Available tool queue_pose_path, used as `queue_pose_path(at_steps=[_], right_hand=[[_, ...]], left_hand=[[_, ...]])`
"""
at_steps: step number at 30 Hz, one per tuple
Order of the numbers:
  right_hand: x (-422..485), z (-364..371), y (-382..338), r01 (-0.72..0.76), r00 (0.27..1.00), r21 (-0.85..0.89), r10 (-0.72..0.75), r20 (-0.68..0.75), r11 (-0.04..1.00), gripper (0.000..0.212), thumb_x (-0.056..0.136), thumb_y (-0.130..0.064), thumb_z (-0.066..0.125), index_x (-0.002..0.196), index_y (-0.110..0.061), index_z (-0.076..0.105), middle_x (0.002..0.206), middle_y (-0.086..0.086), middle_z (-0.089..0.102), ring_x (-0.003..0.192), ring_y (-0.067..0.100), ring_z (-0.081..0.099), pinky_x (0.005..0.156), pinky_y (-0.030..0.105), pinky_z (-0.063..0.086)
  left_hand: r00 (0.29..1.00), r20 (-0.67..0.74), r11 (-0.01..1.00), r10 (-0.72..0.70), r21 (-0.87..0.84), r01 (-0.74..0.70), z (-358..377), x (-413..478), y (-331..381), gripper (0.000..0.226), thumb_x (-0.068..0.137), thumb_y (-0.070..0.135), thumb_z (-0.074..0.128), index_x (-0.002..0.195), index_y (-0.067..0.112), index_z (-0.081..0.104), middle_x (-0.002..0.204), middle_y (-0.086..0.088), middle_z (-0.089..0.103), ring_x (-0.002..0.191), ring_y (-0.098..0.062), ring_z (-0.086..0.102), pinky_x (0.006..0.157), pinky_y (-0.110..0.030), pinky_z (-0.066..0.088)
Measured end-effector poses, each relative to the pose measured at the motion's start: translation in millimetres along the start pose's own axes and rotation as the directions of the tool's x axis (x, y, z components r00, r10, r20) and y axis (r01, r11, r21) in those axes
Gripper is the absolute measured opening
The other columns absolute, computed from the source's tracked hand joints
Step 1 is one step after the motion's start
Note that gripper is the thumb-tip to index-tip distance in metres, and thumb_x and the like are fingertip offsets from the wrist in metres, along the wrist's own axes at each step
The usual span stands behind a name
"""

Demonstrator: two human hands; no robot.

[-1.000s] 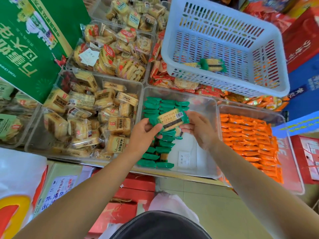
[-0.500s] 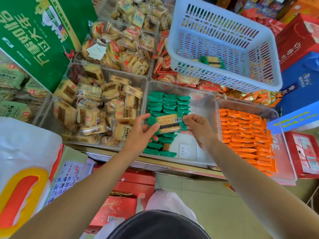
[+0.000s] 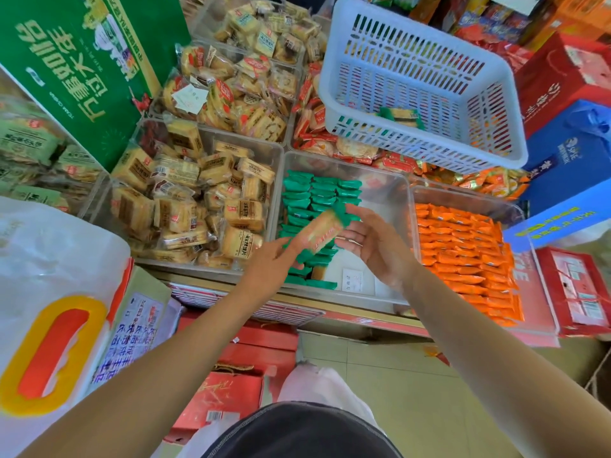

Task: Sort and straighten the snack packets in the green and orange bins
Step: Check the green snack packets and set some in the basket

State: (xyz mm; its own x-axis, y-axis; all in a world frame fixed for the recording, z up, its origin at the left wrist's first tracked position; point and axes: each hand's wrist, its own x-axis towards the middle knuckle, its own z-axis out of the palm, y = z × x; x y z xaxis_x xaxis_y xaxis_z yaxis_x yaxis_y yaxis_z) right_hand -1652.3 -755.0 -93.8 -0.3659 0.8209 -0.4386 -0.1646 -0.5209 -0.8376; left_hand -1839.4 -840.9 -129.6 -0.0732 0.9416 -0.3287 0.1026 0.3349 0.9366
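Observation:
A clear bin (image 3: 383, 183) holds rows of green packets (image 3: 314, 193) on its left side. To its right, another clear bin (image 3: 469, 195) is packed with orange packets (image 3: 463, 246). One green packet (image 3: 322, 231), blurred and tilted, hangs over the green rows between my hands. My left hand (image 3: 269, 264) pinches its lower left end. My right hand (image 3: 373, 246) is beside its upper right end, palm showing and fingers straight, touching it.
A white slotted basket (image 3: 426, 140) sits tilted on the bins behind, with a green packet (image 3: 400, 115) inside. Bins of beige cracker packs (image 3: 198, 200) lie left. Red boxes (image 3: 575, 285) stand right, and a white bag (image 3: 59, 292) is at lower left.
The green packet has tipped from nearly level to a steep diagonal and is blurred. My right hand has let go of its end and opened. The camera has moved back a little.

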Motion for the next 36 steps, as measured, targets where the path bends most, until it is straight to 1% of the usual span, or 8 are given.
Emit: queue_pose_path(at_steps=[4,9,16,19,23,27,29,36], right_hand=[[-6,-3,4,-0.018,1.000,-0.131,0.017,-0.010,0.991,0.010,0.092,-0.011,0.059,0.102,-0.008,0.062,0.103,0.012,0.069,0.091,0.022,0.067,0.080,0.031,0.059],[-10,-5,3,-0.039,0.997,-0.095,0.032,-0.066,0.995,0.003,0.090,-0.007,0.061,0.090,-0.008,0.064,0.093,0.010,0.074,0.081,0.017,0.072,0.071,0.025,0.059],[-6,-9,1,-0.170,0.983,-0.072,0.164,-0.083,0.983,0.009,0.088,-0.002,0.062,0.081,-0.006,0.059,0.098,0.013,0.074,0.089,0.022,0.073,0.076,0.030,0.061],[-1,-11,2,-0.224,0.968,-0.151,0.202,-0.147,0.963,0.008,0.093,-0.017,0.062,0.089,-0.009,0.061,0.101,0.012,0.069,0.088,0.020,0.069,0.076,0.030,0.059],[7,-7,3,-0.386,0.918,-0.194,0.353,-0.182,0.902,0.043,0.095,-0.053,0.048,0.103,-0.012,0.056,0.089,0.011,0.062,0.073,0.018,0.063,0.070,0.028,0.057],[21,-8,-1,-0.389,0.915,-0.085,0.374,-0.149,0.917,0.021,0.094,-0.017,0.062,0.108,-0.004,0.056,0.093,0.015,0.070,0.074,0.020,0.071,0.065,0.027,0.061],[34,-14,-3,-0.310,0.931,0.005,0.305,-0.200,0.951,0.031,0.089,0.001,0.062,0.119,0.002,0.052,0.103,0.019,0.069,0.079,0.025,0.072,0.064,0.028,0.061],[71,-33,-13,-0.013,0.949,-0.258,-0.069,-0.307,0.966,0.029,0.085,0.002,0.068,0.114,0.001,0.061,0.109,0.017,0.069,0.103,0.029,0.066,0.094,0.040,0.054]], left_hand=[[0.999,-0.037,0.991,-0.025,-0.133,0.020,1,-3,8,0.026,0.099,0.039,0.049,0.091,0.024,0.068,0.074,0.007,0.067,0.057,0.005,0.058,0.065,-0.021,0.046],[0.999,-0.036,0.971,-0.014,-0.240,0.005,-5,-3,10,0.015,0.091,0.025,0.065,0.095,0.011,0.065,0.078,0.003,0.073,0.061,-0.003,0.064,0.057,-0.019,0.046],[0.998,-0.067,0.973,-0.020,-0.233,0.004,-12,2,0,0.013,0.087,0.011,0.071,0.090,0.018,0.061,0.073,0.007,0.074,0.074,-0.007,0.068,0.068,-0.032,0.050],[0.990,-0.110,0.994,0.084,-0.062,-0.091,-12,5,-5,0.017,0.085,0.014,0.075,0.088,0.018,0.059,0.077,0.006,0.072,0.072,-0.003,0.064,0.068,-0.024,0.050],[0.957,-0.106,0.899,0.272,0.383,-0.213,-9,8,-6,0.019,0.083,0.024,0.075,0.091,0.020,0.059,0.079,0.019,0.063,0.072,0.002,0.059,0.062,-0.023,0.047],[0.889,-0.015,0.714,0.457,0.602,-0.357,-7,18,-4,0.019,0.080,0.019,0.076,0.095,0.019,0.064,0.094,0.009,0.068,0.088,-0.014,0.062,0.070,-0.035,0.050],[0.875,0.034,0.649,0.482,0.658,-0.383,-6,29,-4,0.025,0.082,0.015,0.074,0.105,0.018,0.065,0.111,0.003,0.068,0.105,-0.020,0.060,0.084,-0.036,0.046],[0.929,0.192,0.314,0.316,0.903,-0.293,2,72,-14,0.049,0.096,0.040,0.052,0.136,0.011,0.052,0.149,-0.010,0.045,0.141,-0.028,0.034,0.114,-0.044,0.026]])
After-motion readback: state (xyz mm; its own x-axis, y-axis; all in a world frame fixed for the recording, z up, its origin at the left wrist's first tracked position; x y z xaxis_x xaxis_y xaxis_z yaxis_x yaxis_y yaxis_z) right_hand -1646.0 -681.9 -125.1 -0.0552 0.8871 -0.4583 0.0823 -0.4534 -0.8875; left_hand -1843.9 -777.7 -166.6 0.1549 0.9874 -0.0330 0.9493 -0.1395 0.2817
